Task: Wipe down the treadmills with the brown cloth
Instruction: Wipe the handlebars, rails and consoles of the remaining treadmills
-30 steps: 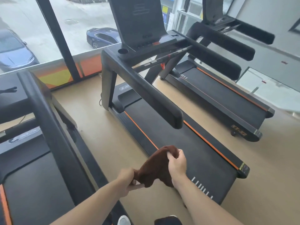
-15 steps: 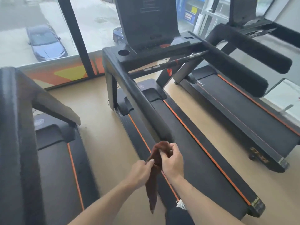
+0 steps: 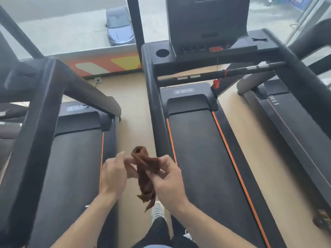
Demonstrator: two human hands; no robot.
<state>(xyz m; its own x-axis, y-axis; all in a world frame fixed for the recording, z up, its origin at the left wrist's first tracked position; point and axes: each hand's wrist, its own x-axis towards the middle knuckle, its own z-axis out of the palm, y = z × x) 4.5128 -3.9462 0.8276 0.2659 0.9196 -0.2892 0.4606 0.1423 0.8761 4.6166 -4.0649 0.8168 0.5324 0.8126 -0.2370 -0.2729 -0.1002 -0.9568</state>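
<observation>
Since the earlier frames the viewpoint has swung to face squarely down the aisle between two treadmills, and the brown cloth [image 3: 146, 173], previously bunched between the hands, now hangs longer and more twisted.

Location of the task item: the cloth is held in mid-air over the strip of tan floor [image 3: 133, 111] between the left treadmill [image 3: 75, 158] and the centre treadmill [image 3: 198, 149]. It touches neither machine. A curled loop stands up at its top; the tail droops toward a pale shoe [image 3: 157, 211].

Hands: the left hand [image 3: 114, 173] sits just beside the cloth at its upper left, fingers bent toward it; motion blur prevents confirming a firm pinch, though contact appears likely. The right hand [image 3: 167, 179] has fingers and thumb curled onto the cloth's middle section. The two hands are close together, separated only by the fabric.

Handling assessment: the cloth appears light, soft and limp, with no stiffness; it folds and ropes under its own weight. Not fragile, not slippery. In its twisted state it offers little wiping face. Judgement: it should be opened out or folded into a flat pad and held in the palm before being pressed to a handrail [image 3: 155, 111] or the console [image 3: 206, 51].

Wiping has not visibly begun here.
</observation>
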